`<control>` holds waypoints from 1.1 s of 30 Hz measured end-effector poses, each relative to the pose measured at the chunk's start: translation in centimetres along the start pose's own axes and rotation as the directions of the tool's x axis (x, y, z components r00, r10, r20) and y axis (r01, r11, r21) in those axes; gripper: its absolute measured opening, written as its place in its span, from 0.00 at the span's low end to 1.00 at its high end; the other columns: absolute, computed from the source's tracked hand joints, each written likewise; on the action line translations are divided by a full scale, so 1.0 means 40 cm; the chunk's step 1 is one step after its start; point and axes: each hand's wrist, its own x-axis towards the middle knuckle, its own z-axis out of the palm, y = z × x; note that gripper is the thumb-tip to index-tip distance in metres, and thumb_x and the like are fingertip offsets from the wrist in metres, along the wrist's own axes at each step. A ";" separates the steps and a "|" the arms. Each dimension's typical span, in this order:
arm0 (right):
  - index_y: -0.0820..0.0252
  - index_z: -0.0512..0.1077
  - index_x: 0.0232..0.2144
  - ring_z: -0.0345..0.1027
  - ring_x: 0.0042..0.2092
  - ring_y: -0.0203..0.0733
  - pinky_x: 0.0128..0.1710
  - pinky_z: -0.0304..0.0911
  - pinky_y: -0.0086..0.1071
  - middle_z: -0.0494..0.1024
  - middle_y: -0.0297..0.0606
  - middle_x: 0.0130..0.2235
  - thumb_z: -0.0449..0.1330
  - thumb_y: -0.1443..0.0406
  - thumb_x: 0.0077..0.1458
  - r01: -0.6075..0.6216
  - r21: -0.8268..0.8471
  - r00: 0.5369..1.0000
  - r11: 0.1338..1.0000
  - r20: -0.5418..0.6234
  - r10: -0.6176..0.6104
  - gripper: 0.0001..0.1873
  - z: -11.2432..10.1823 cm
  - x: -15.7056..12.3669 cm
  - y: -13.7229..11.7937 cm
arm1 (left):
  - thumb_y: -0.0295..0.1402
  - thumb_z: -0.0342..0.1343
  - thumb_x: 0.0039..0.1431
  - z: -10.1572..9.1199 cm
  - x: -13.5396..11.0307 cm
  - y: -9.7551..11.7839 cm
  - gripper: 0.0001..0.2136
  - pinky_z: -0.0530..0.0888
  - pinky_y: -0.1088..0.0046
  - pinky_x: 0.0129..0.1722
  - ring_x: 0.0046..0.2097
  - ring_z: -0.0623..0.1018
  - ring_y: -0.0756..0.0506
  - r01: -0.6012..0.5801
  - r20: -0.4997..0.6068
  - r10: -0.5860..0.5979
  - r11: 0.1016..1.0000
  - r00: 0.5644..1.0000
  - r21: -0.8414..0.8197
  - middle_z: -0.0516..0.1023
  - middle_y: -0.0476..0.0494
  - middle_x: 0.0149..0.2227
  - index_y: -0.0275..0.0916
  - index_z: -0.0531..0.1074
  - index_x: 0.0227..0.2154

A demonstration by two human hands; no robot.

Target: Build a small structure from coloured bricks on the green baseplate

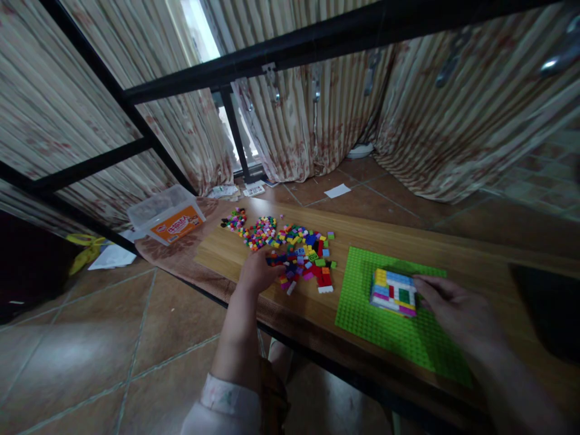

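A small block built of coloured toy bricks (393, 293), with white, yellow, blue, red, pink and green parts, sits on a green studded baseplate (357, 302). My right hand (448, 302) is closed at the block's right side, thumb and forefinger pinching its upper right corner; the other fingers are curled and partly hidden. Left of the baseplate lies a spread of loose toy bricks (312, 257) in many colours. My left hand (257, 273) reaches into the near left edge of that spread. Its thumb stands apart from the fingers, whose tips are partly hidden; no held brick shows.
Both piles lie on a long wooden board (290, 211), with smaller bricks (263, 231) heaped farther left. A clear plastic tub with an orange label (174, 226) stands at the left end. A dark flat object (550, 308) lies at right. Curtains (290, 133) hang behind.
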 end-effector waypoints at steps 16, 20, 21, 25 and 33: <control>0.54 0.79 0.35 0.76 0.35 0.53 0.38 0.66 0.44 0.83 0.40 0.32 0.56 0.45 0.46 0.058 -0.049 0.998 0.997 -0.011 -0.059 0.25 -0.003 -0.001 -0.009 | 0.32 0.54 0.58 0.009 0.053 0.002 0.14 0.71 0.71 0.43 0.43 0.78 0.43 0.109 -0.188 -0.125 0.990 0.974 -0.092 0.80 0.37 0.42 0.34 0.75 0.45; 0.54 0.79 0.33 0.76 0.36 0.52 0.38 0.67 0.43 0.83 0.39 0.34 0.57 0.46 0.45 0.093 -0.039 0.995 0.995 -0.043 -0.094 0.23 0.000 0.001 -0.009 | 0.35 0.55 0.58 0.010 0.044 0.025 0.15 0.71 0.67 0.45 0.45 0.77 0.41 0.109 -0.229 -0.120 0.992 0.966 -0.059 0.79 0.38 0.45 0.37 0.75 0.47; 0.54 0.79 0.33 0.76 0.35 0.51 0.38 0.67 0.43 0.83 0.38 0.33 0.57 0.46 0.46 0.104 -0.041 0.993 0.994 -0.051 -0.106 0.23 0.001 0.001 -0.008 | 0.36 0.55 0.58 0.013 0.040 0.038 0.16 0.71 0.66 0.47 0.47 0.77 0.40 0.082 -0.261 -0.089 0.996 0.961 -0.037 0.79 0.38 0.46 0.38 0.75 0.47; 0.54 0.79 0.34 0.75 0.33 0.48 0.36 0.68 0.41 0.83 0.38 0.32 0.57 0.47 0.48 0.115 -0.026 0.992 0.993 -0.039 -0.116 0.22 0.005 0.002 -0.005 | 0.31 0.53 0.58 0.047 0.026 0.112 0.15 0.67 0.66 0.54 0.52 0.73 0.42 -0.233 -0.323 0.237 0.971 0.916 0.052 0.77 0.41 0.49 0.39 0.74 0.48; 0.55 0.79 0.37 0.75 0.35 0.48 0.38 0.66 0.40 0.82 0.39 0.35 0.56 0.46 0.49 0.082 0.004 0.997 0.997 -0.007 -0.082 0.24 -0.007 -0.004 -0.010 | 0.21 0.50 0.52 0.138 0.039 0.208 0.26 0.65 0.64 0.57 0.55 0.70 0.43 -0.521 -0.070 0.533 0.842 0.843 0.142 0.74 0.43 0.53 0.40 0.66 0.56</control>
